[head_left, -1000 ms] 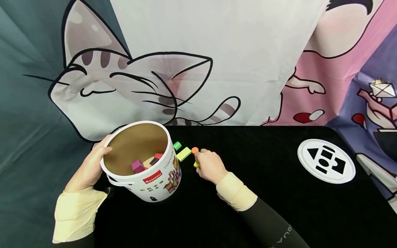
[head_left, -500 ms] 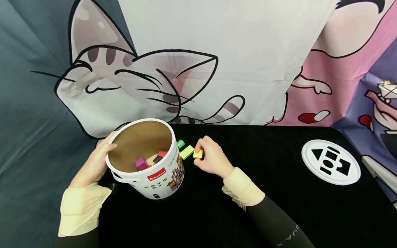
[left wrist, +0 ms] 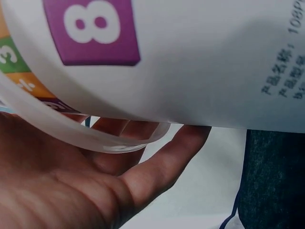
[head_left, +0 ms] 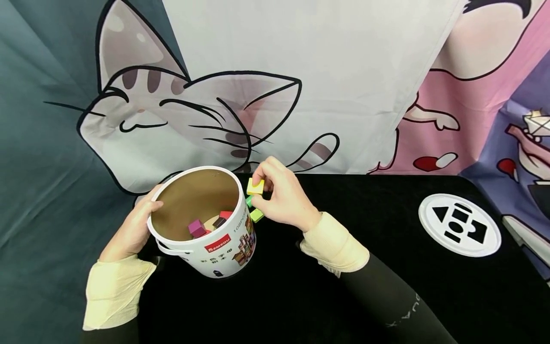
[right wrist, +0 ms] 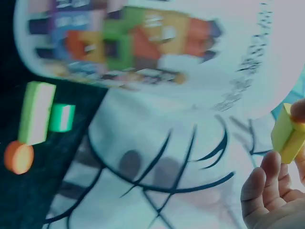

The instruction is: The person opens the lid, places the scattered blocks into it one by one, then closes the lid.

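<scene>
My left hand (head_left: 131, 229) grips a white bucket (head_left: 223, 255) at its left rim, thumb over the edge. In the left wrist view, the bucket's side (left wrist: 190, 62) fills the upper part, with fingers partly hidden behind it. Inside lie several blocks, among them a purple block (head_left: 197, 228) and a red block (head_left: 225, 214). My right hand (head_left: 285, 196) pinches a yellow block (head_left: 255, 186) beside the bucket's right rim. Below that hand are a lime-green block (head_left: 257, 215) and a green cylinder (head_left: 249, 200), both partly hidden in the head view.
An orange round block (right wrist: 19, 157) lies by the lime-green one in the right wrist view. The white bucket lid (head_left: 460, 224) with black shapes lies on the black tabletop (head_left: 365, 205) at the right. A cat-print cloth (head_left: 352, 81) hangs behind the table.
My right hand has picked the yellow block up off the table and brought it up and left to the bucket's rim. The left hand keeps hold of the bucket.
</scene>
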Tool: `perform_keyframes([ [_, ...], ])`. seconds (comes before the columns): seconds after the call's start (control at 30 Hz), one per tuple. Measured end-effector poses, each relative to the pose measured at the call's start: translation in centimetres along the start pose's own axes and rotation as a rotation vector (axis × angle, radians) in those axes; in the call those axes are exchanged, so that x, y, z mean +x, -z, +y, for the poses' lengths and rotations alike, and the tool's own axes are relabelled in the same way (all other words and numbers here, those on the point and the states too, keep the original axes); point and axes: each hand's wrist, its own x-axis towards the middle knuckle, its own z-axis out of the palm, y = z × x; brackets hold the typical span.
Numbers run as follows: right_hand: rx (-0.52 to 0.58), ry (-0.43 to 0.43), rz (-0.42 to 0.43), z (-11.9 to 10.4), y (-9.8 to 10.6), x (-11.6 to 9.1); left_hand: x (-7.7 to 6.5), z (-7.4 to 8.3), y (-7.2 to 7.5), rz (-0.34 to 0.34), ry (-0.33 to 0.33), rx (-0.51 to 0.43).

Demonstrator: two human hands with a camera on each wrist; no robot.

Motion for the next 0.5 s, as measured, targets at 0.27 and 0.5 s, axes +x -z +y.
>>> perform_keyframes([
  [0.27,0.084,0.118,-0.012,-3.3,-0.6,2.1,-0.1,-0.1,0.0,-0.003,0.01,-0.008],
  [0.5,0.047,0.158,-0.062,-5.2,-1.3,2.9,-0.1,-0.1,0.0,-0.002,0.0,-0.003],
])
